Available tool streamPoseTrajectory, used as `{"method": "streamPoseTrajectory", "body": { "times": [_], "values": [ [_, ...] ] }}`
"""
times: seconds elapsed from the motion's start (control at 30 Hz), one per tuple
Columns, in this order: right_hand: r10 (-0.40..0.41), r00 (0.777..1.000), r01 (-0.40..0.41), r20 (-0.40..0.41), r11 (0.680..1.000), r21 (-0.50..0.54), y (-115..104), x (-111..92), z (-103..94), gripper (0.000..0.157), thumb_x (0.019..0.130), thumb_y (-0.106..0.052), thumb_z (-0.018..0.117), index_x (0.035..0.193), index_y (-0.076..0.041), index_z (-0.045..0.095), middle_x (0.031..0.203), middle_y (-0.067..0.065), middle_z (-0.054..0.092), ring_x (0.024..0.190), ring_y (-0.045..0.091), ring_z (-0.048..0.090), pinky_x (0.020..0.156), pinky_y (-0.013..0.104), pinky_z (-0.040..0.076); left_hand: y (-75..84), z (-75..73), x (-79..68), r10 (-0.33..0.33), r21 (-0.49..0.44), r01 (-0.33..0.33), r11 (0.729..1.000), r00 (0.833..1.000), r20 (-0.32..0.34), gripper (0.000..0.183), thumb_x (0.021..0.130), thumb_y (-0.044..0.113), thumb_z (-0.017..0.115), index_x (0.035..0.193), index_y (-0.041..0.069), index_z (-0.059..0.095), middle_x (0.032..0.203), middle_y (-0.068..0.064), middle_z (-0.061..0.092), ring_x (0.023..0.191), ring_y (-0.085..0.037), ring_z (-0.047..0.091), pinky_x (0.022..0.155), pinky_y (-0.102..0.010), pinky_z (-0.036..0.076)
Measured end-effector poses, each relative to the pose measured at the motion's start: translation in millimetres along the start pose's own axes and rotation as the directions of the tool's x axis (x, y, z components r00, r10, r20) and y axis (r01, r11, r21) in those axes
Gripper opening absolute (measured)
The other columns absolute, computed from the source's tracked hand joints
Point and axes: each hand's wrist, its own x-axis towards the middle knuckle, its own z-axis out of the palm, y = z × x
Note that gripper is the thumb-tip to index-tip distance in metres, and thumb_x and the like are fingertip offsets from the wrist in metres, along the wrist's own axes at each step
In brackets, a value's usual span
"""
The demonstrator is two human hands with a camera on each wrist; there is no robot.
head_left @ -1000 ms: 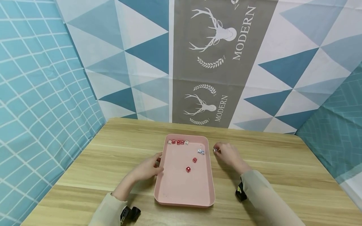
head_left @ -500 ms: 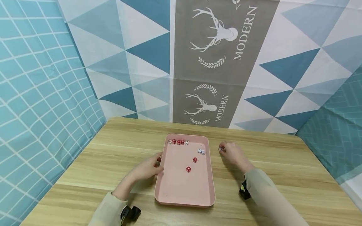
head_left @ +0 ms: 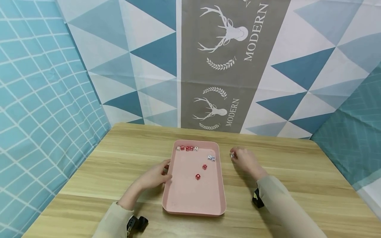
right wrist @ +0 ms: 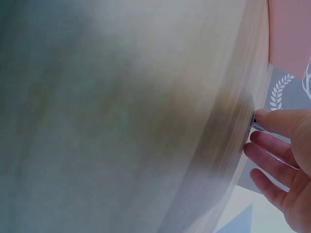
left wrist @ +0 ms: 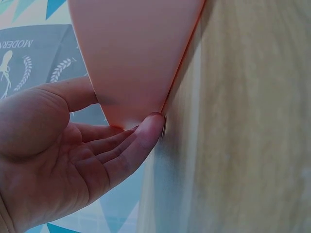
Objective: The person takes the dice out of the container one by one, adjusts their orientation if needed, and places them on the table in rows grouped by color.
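A pink tray (head_left: pixel 194 198) lies on the table, with red and white dice in it. Its left side is held by my left hand (head_left: pixel 154 177), the thumb at the rim; the left wrist view shows that hand's fingers (left wrist: pixel 141 138) against the tray wall. To the right of the tray, my right hand (head_left: pixel 245 161) pinches a white die (head_left: pixel 232 155) just at the tabletop. In the right wrist view, only a sliver of this die (right wrist: pixel 256 122) shows by the thumb, and the other fingers are loosely bent.
Several dice, red (head_left: pixel 183 148) and white (head_left: pixel 178 148), line the tray's far end. Two white dice (head_left: pixel 209 157) sit near its right wall, two red dice (head_left: pixel 197 177) nearer the middle. Patterned cloth (head_left: pixel 154 66) hangs behind the wooden table (head_left: pixel 285 162).
My right hand has shifted slightly right, away from the tray, with the white die between its fingers. The left hand and the dice in the tray stay in place.
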Motion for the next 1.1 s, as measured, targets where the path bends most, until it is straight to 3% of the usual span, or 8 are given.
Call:
{"method": "streamPoseTrajectory", "body": {
  "times": [0.33,0.73,1.1],
  "values": [
    [0.019,0.999,-0.018,-0.041,1.0,0.015,-6.5,0.0,-6.7,0.021,0.08,-0.015,0.065,0.098,-0.004,0.064,0.093,0.012,0.066,0.08,0.025,0.064,0.072,0.041,0.051,-2.1,1.3,0.9,0.0,-0.011,0.0,1.0,1.0,-0.002,0.057,0.085,0.009,0.057,0.136,-0.003,0.034,0.111,-0.016,0.059,0.097,-0.024,0.057,0.073,-0.032,0.049],
    [-0.023,1.0,0.023,-0.001,0.999,0.039,-33.3,3.3,-19.3,0.01,0.081,-0.013,0.062,0.089,-0.009,0.067,0.083,0.003,0.067,0.074,0.016,0.06,0.068,0.035,0.05,-3.1,0.9,0.2,-0.005,-0.006,0.005,1.0,1.0,-0.008,0.058,0.084,0.009,0.058,0.136,-0.002,0.035,0.11,-0.015,0.059,0.097,-0.023,0.056,0.074,-0.033,0.049],
    [-0.048,0.99,0.057,-0.13,0.996,0.063,-57.1,4.4,-15.5,0.008,0.081,-0.021,0.064,0.077,-0.014,0.066,0.074,-0.003,0.06,0.063,0.01,0.054,0.059,0.027,0.045,-2.9,0.8,0.0,-0.006,0.0,0.006,1.0,1.0,-0.008,0.058,0.084,0.009,0.058,0.136,-0.002,0.034,0.109,-0.014,0.059,0.095,-0.022,0.056,0.07,-0.03,0.048]
  ]
}}
